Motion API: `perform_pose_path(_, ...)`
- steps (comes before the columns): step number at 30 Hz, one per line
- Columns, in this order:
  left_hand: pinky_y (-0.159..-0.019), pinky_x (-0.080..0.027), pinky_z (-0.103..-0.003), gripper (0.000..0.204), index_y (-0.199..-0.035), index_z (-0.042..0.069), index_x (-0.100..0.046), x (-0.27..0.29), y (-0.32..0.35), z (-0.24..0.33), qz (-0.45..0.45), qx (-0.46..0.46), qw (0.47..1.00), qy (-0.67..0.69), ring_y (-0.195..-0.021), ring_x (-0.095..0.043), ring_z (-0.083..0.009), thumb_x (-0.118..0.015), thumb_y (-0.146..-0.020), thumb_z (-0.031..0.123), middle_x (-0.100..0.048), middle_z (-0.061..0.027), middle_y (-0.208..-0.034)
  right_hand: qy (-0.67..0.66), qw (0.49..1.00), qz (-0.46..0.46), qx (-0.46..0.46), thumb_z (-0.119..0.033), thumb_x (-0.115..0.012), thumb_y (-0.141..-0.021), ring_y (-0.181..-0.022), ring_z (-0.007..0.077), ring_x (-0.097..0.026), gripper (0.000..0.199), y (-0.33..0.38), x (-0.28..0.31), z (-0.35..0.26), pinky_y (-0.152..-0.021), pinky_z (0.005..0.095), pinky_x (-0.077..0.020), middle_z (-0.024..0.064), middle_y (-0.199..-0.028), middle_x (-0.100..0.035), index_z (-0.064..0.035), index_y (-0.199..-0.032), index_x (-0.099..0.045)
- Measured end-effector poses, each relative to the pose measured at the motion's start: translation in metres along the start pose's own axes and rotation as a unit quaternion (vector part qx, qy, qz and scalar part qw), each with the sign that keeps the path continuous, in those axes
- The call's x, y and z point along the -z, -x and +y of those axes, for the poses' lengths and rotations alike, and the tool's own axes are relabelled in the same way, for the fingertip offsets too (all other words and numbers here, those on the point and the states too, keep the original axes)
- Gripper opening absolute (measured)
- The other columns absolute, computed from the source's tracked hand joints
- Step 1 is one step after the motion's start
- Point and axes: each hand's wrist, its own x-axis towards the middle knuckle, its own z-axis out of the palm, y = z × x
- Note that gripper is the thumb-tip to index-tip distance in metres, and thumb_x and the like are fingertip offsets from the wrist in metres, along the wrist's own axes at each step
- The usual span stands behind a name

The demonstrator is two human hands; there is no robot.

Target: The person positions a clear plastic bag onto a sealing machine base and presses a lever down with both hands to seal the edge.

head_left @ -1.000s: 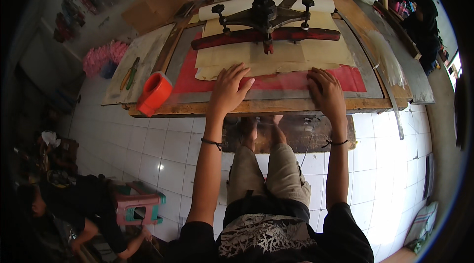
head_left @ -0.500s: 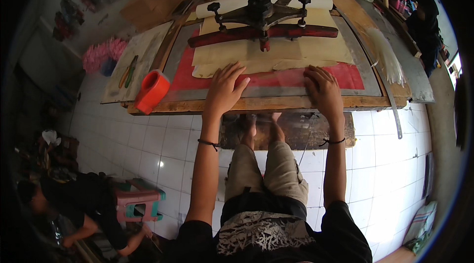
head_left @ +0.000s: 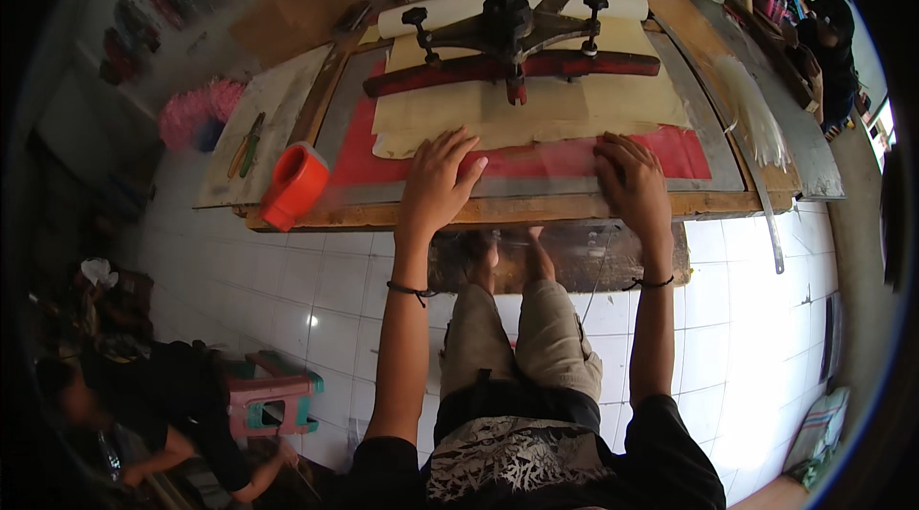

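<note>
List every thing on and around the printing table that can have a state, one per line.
left hand: flat, palm down on the screen, fingers spread
right hand: flat on the screen, holding nothing
screen frame: lying flat on the table
squeegee: resting across the cream paper
cream paper: spread flat
orange tape roll: on the table's near edge
pliers: lying untouched

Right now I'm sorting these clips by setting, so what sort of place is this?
Probably a small screen-printing workshop. A wooden table carries a red-coated framed screen with a long red squeegee on a metal arm above it, both hands flat on its near edge, and an orange tape roll beside it.
</note>
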Motion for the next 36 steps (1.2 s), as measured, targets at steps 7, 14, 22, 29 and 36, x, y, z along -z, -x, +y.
perform_pose_path(7, -0.121, -0.032, -0.049, 0.043, -0.136, 0.008, -0.063, 0.0016, -0.0021, -0.0017, 0.003, -0.007, 1.0, 0.005, -0.141, -0.048, -0.0324, -0.058, -0.104, 0.036, -0.056, -0.0123, -0.149, -0.01, 1.0, -0.001, -0.015, -0.019, -0.066, -0.094, -0.123, 0.0337, -0.061, 0.025, -0.0048, 0.0009, -0.0037, -0.108, 0.0453, -0.0445, 0.0129, -0.126, -0.071, -0.0039, -0.113, -0.073)
perform_pose_path(14, -0.12, -0.032, -0.051, 0.042, -0.133, 0.007, -0.064, 0.0021, -0.0037, -0.0016, 0.009, -0.008, 1.0, 0.01, -0.139, -0.049, -0.0325, -0.059, -0.103, 0.035, -0.057, -0.0135, -0.147, -0.009, 1.0, 0.0, -0.024, -0.018, -0.067, -0.094, -0.12, 0.034, -0.063, 0.023, -0.0046, -0.0013, -0.0052, -0.106, 0.0451, -0.0467, 0.0123, -0.125, -0.071, -0.0055, -0.112, -0.074)
perform_pose_path(22, -0.118, -0.035, -0.05, 0.044, -0.13, 0.004, -0.065, -0.0009, -0.0028, -0.005, 0.036, -0.031, 0.999, 0.012, -0.135, -0.053, -0.0331, -0.06, -0.102, 0.037, -0.061, -0.0155, -0.141, -0.003, 1.0, -0.013, -0.018, -0.018, -0.067, -0.095, -0.119, 0.0349, -0.063, 0.023, -0.0052, -0.0011, -0.0035, -0.105, 0.0454, -0.0471, 0.0131, -0.126, -0.071, -0.0055, -0.113, -0.073)
perform_pose_path(29, -0.118, -0.035, -0.048, 0.043, -0.13, 0.006, -0.066, 0.0016, -0.0021, -0.0052, 0.02, -0.008, 0.999, 0.026, -0.134, -0.052, -0.0333, -0.06, -0.102, 0.038, -0.06, -0.0128, -0.145, -0.014, 0.999, -0.022, -0.024, -0.017, -0.067, -0.094, -0.119, 0.0355, -0.064, 0.023, -0.0044, -0.001, -0.0042, -0.105, 0.0452, -0.0469, 0.0142, -0.125, -0.071, -0.0039, -0.111, -0.074)
perform_pose_path(36, -0.119, -0.035, -0.047, 0.043, -0.131, 0.007, -0.066, 0.0027, -0.0026, -0.0045, 0.016, -0.006, 1.0, 0.023, -0.135, -0.052, -0.0337, -0.059, -0.103, 0.038, -0.059, -0.0138, -0.145, -0.038, 0.999, -0.015, -0.024, -0.014, -0.069, -0.092, -0.116, 0.0359, -0.065, 0.022, -0.0063, -0.001, -0.0062, -0.103, 0.0451, -0.0483, 0.0157, -0.122, -0.072, -0.0033, -0.11, -0.074)
